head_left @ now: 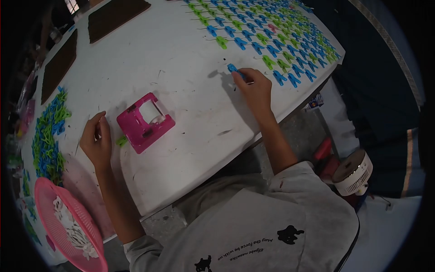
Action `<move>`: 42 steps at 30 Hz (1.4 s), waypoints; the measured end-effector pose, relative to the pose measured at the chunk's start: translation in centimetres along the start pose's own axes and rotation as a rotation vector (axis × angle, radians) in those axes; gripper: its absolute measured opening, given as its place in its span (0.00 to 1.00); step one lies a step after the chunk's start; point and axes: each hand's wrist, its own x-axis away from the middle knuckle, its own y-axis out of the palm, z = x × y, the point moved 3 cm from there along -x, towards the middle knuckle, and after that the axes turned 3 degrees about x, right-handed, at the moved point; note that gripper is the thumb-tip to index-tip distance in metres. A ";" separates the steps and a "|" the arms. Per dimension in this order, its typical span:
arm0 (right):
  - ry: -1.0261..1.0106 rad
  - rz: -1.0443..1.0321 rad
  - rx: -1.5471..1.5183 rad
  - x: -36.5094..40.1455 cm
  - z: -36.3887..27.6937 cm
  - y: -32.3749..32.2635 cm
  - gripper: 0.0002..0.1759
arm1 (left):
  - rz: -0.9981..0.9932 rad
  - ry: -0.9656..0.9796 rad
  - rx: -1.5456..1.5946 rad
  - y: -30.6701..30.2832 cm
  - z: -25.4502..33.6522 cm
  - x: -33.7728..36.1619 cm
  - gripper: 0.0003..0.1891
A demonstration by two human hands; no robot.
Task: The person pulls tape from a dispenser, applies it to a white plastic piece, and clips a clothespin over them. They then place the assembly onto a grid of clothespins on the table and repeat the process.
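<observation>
My right hand [256,88] pinches a blue clothespin [232,68] between thumb and fingers, just above the white table, close to the laid-out clothespins. My left hand [96,143] is over the table on the left, its thumb and fingertips drawn together; whether anything small is in them I cannot make out. To its right stands a magenta plastic device [136,129] with a white part in its opening. A green clothespin [121,140] lies between my left hand and this device, at its near left edge.
Rows of blue and green clothespins [278,47] spread over the far right. A heap of clothespins [47,140] lies at left, behind a pink basket [41,190] holding white strips. Two dark brown boards [115,18] lie at the back. A white round fan-like device [355,174] stands right.
</observation>
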 end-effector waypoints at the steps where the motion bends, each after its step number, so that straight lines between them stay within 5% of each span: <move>1: 0.023 0.028 0.053 -0.8 0.5 -0.3 0.14 | 0.015 0.000 -0.012 -0.1 -0.1 -0.1 0.05; 9: 0.014 0.172 0.349 -4.3 3.0 -1.3 0.16 | -0.026 -0.015 -0.029 -0.1 -0.8 0.1 0.07; 17: 0.081 0.032 0.629 -6.9 2.6 -1.6 0.14 | -0.059 -0.036 -0.044 0.1 -1.1 0.1 0.07; 42: 0.031 0.114 0.541 -4.8 3.6 -1.7 0.20 | 0.003 -0.083 0.022 0.7 -2.3 0.1 0.07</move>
